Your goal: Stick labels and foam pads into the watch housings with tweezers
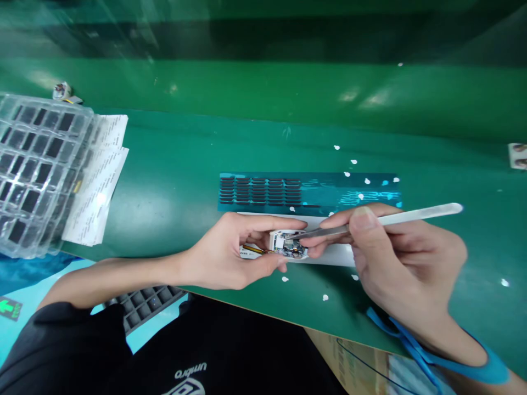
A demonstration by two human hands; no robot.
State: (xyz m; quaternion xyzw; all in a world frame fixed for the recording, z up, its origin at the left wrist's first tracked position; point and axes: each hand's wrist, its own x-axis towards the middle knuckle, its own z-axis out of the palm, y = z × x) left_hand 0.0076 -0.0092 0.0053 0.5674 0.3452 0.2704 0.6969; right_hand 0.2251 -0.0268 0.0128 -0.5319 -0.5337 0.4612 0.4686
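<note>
Between the thumb and fingers of my left hand (pixel 242 252) sits a small white-cased electronic device (pixel 278 241), its circuit board facing up. A yellowish-brown flat strip (pixel 253 249) runs from its left side, under my palm. My right hand (pixel 399 252) pinches metal tweezers (pixel 420 214) that slant down to the left. Their tips lie over the inside of the device; whether they grip anything there is too small to tell. Beneath both hands lies a white sheet (pixel 333 255). Just beyond it is a blue film sheet (pixel 325 189) bearing rows of dark strips (pixel 260 191).
Clear compartment trays (pixel 37 170) with dark pieces stand at the left on white printed papers (pixel 101 186). Small white stickers (pixel 347 174) dot the green table (pixel 173 164). A small part (pixel 61 91) lies far left, another (pixel 517 156) far right. A blue wrist strap (pixel 473 368) circles my right wrist.
</note>
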